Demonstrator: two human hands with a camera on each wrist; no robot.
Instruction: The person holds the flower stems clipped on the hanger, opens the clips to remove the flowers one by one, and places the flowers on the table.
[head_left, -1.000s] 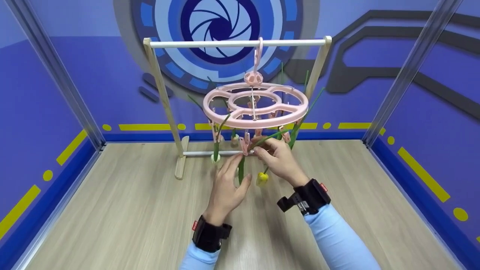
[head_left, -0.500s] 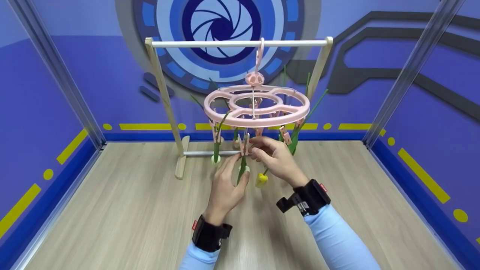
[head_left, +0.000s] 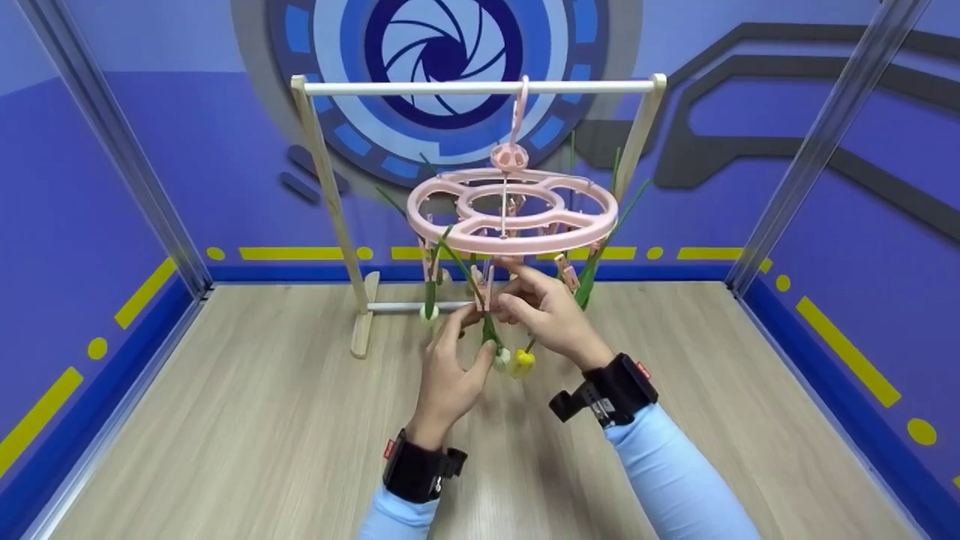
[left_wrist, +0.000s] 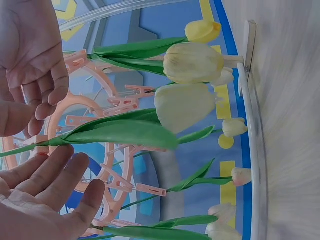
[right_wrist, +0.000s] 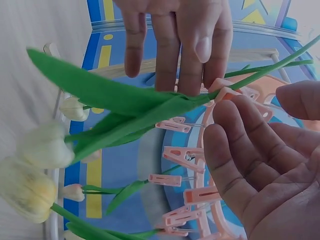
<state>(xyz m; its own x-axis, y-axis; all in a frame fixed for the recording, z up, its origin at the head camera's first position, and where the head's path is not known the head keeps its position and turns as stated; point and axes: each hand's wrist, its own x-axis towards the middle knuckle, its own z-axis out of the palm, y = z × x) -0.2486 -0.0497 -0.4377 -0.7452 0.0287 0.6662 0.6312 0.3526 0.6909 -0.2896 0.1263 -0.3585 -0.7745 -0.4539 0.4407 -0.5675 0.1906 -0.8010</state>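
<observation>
In the head view, a white tulip (head_left: 501, 360) hangs bloom down from a pink clip (head_left: 482, 298) at the front of the round pink hanger (head_left: 517, 244). Its stem leans up to the left. My left hand (head_left: 450, 375) is at the left of this tulip, its straight fingers touching the stem beside the clip in the left wrist view. On the other side, my right hand (head_left: 547, 307) has loosely bent fingertips right at the clip, thumb apart, as the right wrist view shows. Close by, a yellow tulip (head_left: 523, 361) hangs below the right hand.
The hanger hooks over the white bar (head_left: 420, 88) of a wooden stand (head_left: 322, 180). More pink clips (right_wrist: 165, 179) hang around it, several with tulips, such as a pale one (left_wrist: 235, 127). Blue patterned walls (head_left: 150, 172) enclose the wood-look table (head_left: 262, 420).
The white tulip's stem top has swung from leaning right to leaning left, and its bloom has moved right beside the yellow one. Both hands have stayed near the front clip.
</observation>
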